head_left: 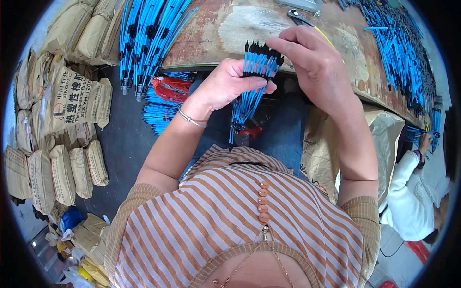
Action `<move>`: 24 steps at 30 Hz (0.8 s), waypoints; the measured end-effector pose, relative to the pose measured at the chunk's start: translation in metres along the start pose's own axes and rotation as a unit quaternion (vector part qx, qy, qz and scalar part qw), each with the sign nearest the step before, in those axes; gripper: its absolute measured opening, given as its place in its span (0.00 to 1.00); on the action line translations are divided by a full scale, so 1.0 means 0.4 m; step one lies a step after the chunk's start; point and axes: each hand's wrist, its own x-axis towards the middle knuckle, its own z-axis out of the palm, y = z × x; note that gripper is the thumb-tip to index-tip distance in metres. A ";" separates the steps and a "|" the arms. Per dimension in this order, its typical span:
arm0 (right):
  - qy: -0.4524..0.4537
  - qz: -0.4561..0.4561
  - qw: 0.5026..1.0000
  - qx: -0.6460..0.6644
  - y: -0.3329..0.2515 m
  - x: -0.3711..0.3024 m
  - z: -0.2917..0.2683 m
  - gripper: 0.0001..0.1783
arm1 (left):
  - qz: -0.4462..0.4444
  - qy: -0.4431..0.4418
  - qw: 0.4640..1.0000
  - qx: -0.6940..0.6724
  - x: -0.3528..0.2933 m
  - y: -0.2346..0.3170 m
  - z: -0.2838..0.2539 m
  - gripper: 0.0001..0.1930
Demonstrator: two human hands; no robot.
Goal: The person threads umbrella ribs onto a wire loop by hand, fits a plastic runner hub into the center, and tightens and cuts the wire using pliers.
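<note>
In front of my lap my left hand [235, 82] is closed around a bundle of thin blue rods [258, 68] with black tips. The bundle stands tilted, its tips fanned at the top and its lower ends drawn together above my striped shirt. My right hand [312, 60] is at the upper right of the bundle. Its thumb and index finger are pinched at the black tips on that side; the exact piece between them is partly hidden.
Pliers [300, 19] lie on the worn wooden table [197, 50]. Blue rods [146, 43] fan out at the table's left, and more [391, 53] lie heaped at its right. Paper sacks [72, 98] are stacked left; a co-worker's sleeve [403, 173] is at right.
</note>
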 end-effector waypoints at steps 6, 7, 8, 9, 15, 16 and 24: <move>0.192 0.067 0.941 0.271 -0.033 0.055 0.056 0.13 | 0.022 0.037 0.997 0.057 0.006 -0.012 0.016 0.09; 0.210 0.119 0.917 0.317 -0.008 0.064 0.065 0.13 | 0.021 0.038 0.997 0.059 0.005 -0.015 0.016 0.09; 0.312 -0.110 0.902 0.278 0.065 0.128 0.062 0.12 | 0.018 0.052 0.997 0.062 0.001 -0.019 0.016 0.09; 0.330 -0.112 0.904 0.249 0.103 0.121 0.048 0.13 | 0.017 0.066 0.995 0.067 -0.002 -0.021 0.015 0.09; 0.003 0.268 0.950 -0.159 0.392 0.114 -0.025 0.11 | 0.165 0.069 0.962 0.204 -0.006 -0.033 0.006 0.10; 0.003 0.267 0.950 -0.159 0.424 0.140 -0.007 0.11 | 0.178 0.074 0.960 0.205 -0.003 -0.032 0.005 0.10; -0.272 0.251 0.891 -0.265 0.487 0.229 0.059 0.09 | 0.156 0.070 0.967 0.190 -0.003 -0.012 0.006 0.10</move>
